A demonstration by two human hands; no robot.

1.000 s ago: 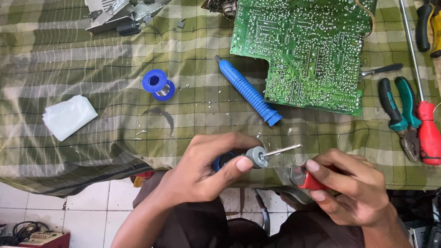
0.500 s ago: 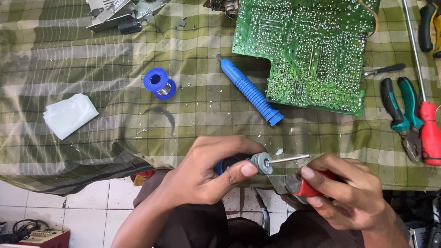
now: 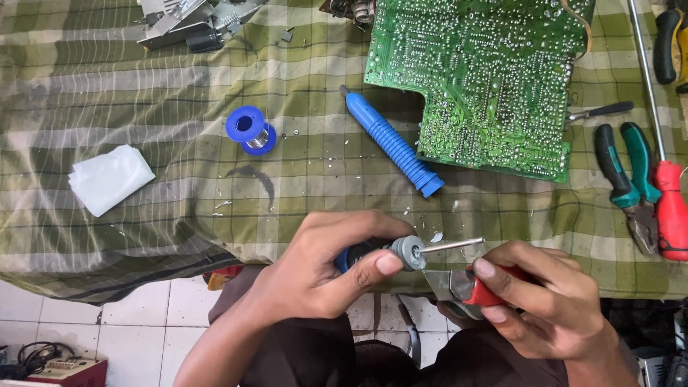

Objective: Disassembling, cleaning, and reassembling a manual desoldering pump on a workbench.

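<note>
Both hands worked a soldering iron at the lower centre of the frame.
Left hand [image 3: 322,276] clamped the soldering iron [image 3: 401,252]; right hand [image 3: 545,308] gripped a red-handled cutter [image 3: 466,285] just under its tip. Farther up lay a blue desoldering pump [image 3: 393,143], solder spool [image 3: 251,130] and green circuit board [image 3: 487,72].

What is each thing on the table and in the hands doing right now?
soldering iron: gripped in left hand, tip bare, pointing right
red-handled cutter: held in right hand, just below the tip
blue desoldering pump: lying on the cloth
solder spool: on its side, partly used
circuit board: solder side up
green pliers: lying shut
white pad: folded, flat
</note>
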